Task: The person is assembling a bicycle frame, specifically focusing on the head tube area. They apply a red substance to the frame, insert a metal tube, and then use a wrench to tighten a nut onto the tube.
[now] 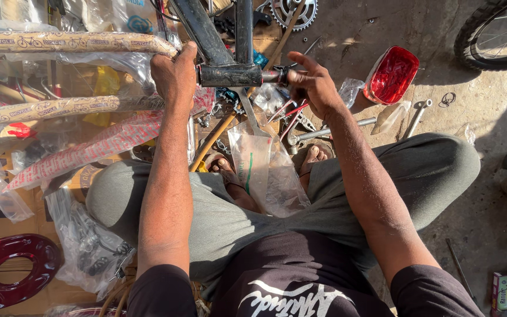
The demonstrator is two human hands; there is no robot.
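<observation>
My right hand [312,85] is pinching the end of the axle [272,76] sticking out of the bike frame's short cross tube [230,75], fingers pressed together on it. My left hand [174,73] is gripping the tube's other end, curled shut. The tube is lying left to right between both hands, its axle end nearer the right. Below, I'm seeing a plastic bag [265,167], a wrench [324,132] and a red tub [391,74] on the cluttered concrete floor [488,111].
</observation>
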